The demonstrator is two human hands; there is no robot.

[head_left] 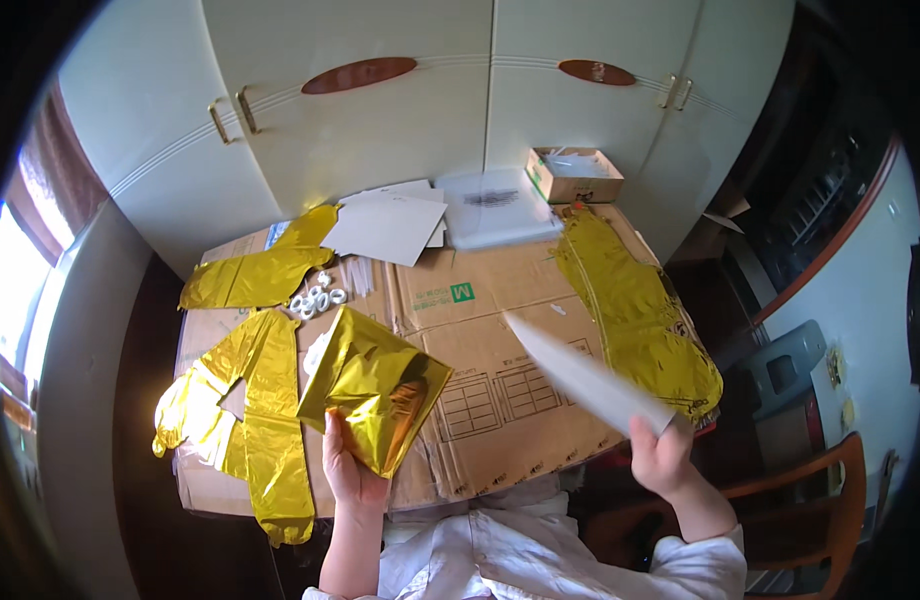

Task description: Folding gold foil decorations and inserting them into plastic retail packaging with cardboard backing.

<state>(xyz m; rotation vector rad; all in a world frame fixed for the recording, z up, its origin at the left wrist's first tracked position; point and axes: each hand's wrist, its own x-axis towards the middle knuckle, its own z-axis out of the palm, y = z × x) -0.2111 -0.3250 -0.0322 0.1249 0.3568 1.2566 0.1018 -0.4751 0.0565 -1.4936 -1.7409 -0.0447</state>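
The left hand pinches a folded gold foil balloon. The right hand pinches a white card. The card's edge could poke and tear the thin foil.

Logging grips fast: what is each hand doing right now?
Left hand: closed on folded gold foil balloon.
Right hand: closed on white card.
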